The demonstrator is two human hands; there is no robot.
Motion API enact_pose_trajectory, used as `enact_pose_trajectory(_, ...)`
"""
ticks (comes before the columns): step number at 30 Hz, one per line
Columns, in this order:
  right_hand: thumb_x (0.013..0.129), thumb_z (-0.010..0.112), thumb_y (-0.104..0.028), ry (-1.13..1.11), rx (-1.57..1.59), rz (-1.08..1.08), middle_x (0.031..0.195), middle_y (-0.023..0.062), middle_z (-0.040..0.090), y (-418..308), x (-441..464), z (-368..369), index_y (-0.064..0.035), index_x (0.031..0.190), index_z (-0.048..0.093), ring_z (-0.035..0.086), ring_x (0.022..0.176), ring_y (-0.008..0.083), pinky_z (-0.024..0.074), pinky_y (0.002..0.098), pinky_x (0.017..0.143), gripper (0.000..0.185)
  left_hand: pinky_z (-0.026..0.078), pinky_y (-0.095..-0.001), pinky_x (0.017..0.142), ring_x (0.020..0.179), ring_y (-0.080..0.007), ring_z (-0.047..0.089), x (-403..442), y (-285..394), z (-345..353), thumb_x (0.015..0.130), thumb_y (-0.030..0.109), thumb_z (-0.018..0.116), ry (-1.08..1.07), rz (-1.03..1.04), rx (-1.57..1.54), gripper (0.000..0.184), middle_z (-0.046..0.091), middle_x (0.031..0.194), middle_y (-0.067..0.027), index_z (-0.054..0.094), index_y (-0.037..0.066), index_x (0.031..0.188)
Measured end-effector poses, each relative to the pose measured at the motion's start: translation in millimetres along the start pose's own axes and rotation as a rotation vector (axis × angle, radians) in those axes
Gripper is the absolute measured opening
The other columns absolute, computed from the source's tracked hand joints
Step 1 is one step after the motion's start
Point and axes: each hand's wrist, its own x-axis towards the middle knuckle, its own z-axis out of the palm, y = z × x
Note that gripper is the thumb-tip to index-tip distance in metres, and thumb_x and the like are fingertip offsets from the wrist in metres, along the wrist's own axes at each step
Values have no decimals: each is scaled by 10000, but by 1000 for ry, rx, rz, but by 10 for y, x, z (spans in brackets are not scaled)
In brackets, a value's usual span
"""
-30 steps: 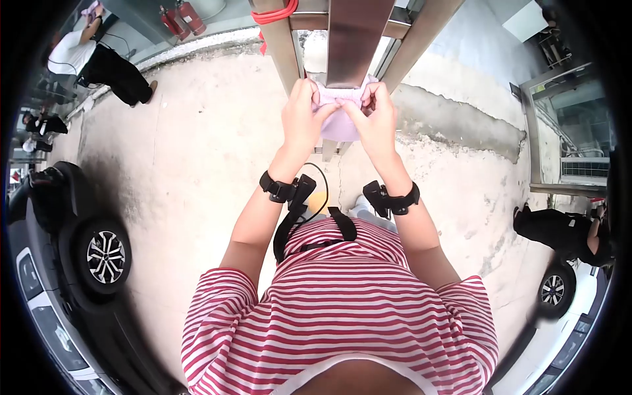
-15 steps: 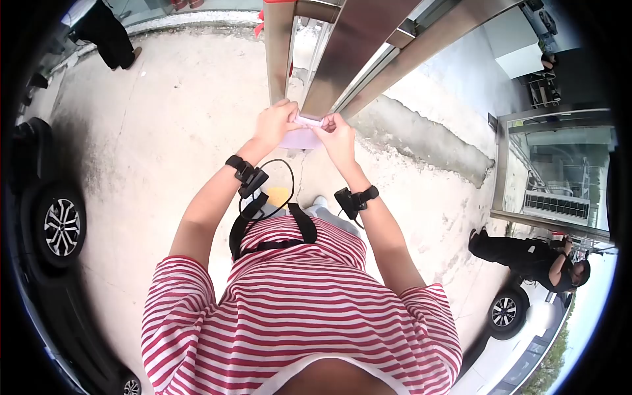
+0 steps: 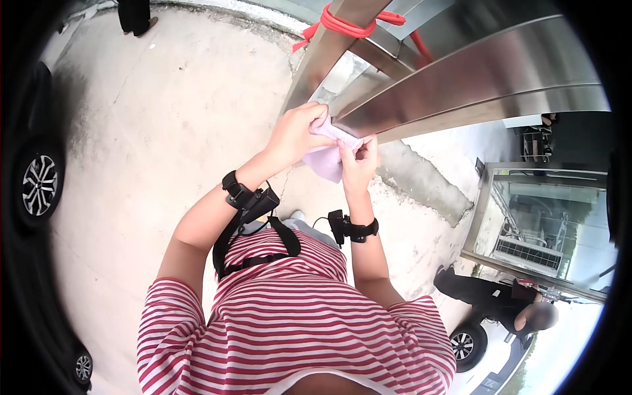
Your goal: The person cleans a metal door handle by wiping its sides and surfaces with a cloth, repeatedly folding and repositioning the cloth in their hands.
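Note:
A light purple cloth (image 3: 324, 162) is bunched between my two hands, with its lower part hanging below them. My left hand (image 3: 299, 135) pinches the cloth's left end, fingers curled. At its right end my right hand (image 3: 360, 161) grips it between thumb and fingers. The cloth's upper edge lies against or just beside the lower end of a shiny metal beam (image 3: 461, 99); exact contact cannot be made out. A second metal post (image 3: 320, 62) rises behind my left hand, with a red strap (image 3: 345, 23) tied round it.
Dark car (image 3: 39, 263) at the left, white car (image 3: 490, 349) at lower right. A person in black (image 3: 494, 299) is at the right, below a framed glass window (image 3: 546, 217). Another person's legs (image 3: 135, 16) show at top left. Pale concrete ground (image 3: 164, 112) has a rough strip.
The view has turned, so the metal beam now slants to the right and the red strap shows larger. Both hands still hold the cloth, which now hangs at a slant.

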Motion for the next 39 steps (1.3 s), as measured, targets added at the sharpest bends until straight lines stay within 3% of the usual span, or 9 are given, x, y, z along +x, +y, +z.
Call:
enact_pose_trajectory(6, 762, 755, -152, -305, -516, 242, 632, 44, 563, 927, -264, 87, 6, 839, 556, 532, 578, 86, 445, 264, 531, 266, 412, -424, 577, 707, -338, 566, -369, -1258, 412, 623, 231, 793, -100, -154, 276, 412, 527, 724, -124, 430, 63, 721)
enact_pose_trajectory(10, 740, 765, -233, -443, -486, 257, 611, 119, 570, 1301, -315, 59, 28, 782, 548, 578, 558, 183, 460, 331, 531, 342, 446, -427, 596, 727, -343, 590, -446, -1657, 614, 624, 285, 806, -121, -201, 380, 412, 568, 741, -119, 467, 65, 704)
enact_pose_trajectory(12, 718, 771, -211, -423, -531, 211, 645, 189, 591, 1074, -294, 30, 27, 756, 530, 617, 584, 269, 468, 379, 560, 341, 455, -427, 605, 738, -346, 598, -437, -1561, 600, 618, 304, 812, -131, -138, 392, 419, 580, 745, -123, 477, 65, 695)
enact_pose_trajectory(15, 705, 778, -205, -300, -454, 158, 621, 148, 559, 706, -225, 31, 7, 711, 482, 561, 535, 240, 451, 353, 536, 364, 454, -397, 602, 708, -338, 585, -274, -1146, 364, 605, 289, 827, -137, -66, 345, 413, 567, 715, -123, 490, 61, 678)
enact_pose_trajectory(24, 712, 809, -164, -7, -96, -155, 603, -20, 409, -1161, 542, -92, -47, 695, 409, 364, 565, 67, 337, 221, 496, 417, 385, -243, 593, 640, -103, 420, 224, 691, -219, 623, 135, 840, 214, 220, -101, 462, 413, 666, -1, 389, 43, 668)
enact_pose_trajectory(29, 715, 809, -173, 122, 71, -193, 663, -41, 370, -1078, 508, 30, -70, 734, 389, 315, 601, 73, 313, 213, 524, 432, 387, -242, 586, 641, -104, 430, 219, 635, -20, 625, 114, 837, 338, 281, -205, 447, 414, 672, 0, 397, 46, 675)
enact_pose_trajectory(32, 702, 813, -197, 109, -85, -115, 620, 13, 376, -589, 256, 91, -55, 721, 388, 345, 565, 118, 338, 248, 506, 449, 396, -264, 575, 610, -163, 454, 32, 114, 157, 628, 142, 832, 372, 248, -39, 441, 425, 655, -34, 405, 44, 674)
enact_pose_trajectory(36, 718, 790, -293, -125, -412, 186, 578, 103, 486, 374, -233, 61, -38, 686, 430, 511, 536, 234, 419, 342, 513, 443, 435, -327, 590, 645, -266, 529, -401, -744, 232, 642, 251, 822, 21, -210, 325, 413, 531, 713, -90, 460, 56, 687)
enact_pose_trajectory(39, 734, 762, -358, -157, -556, 272, 586, 115, 553, 780, -468, 174, -33, 652, 435, 574, 547, 275, 452, 371, 534, 468, 453, -335, 617, 682, -271, 564, -550, -1158, 317, 658, 243, 808, -17, -326, 378, 362, 578, 764, -96, 496, 62, 698)
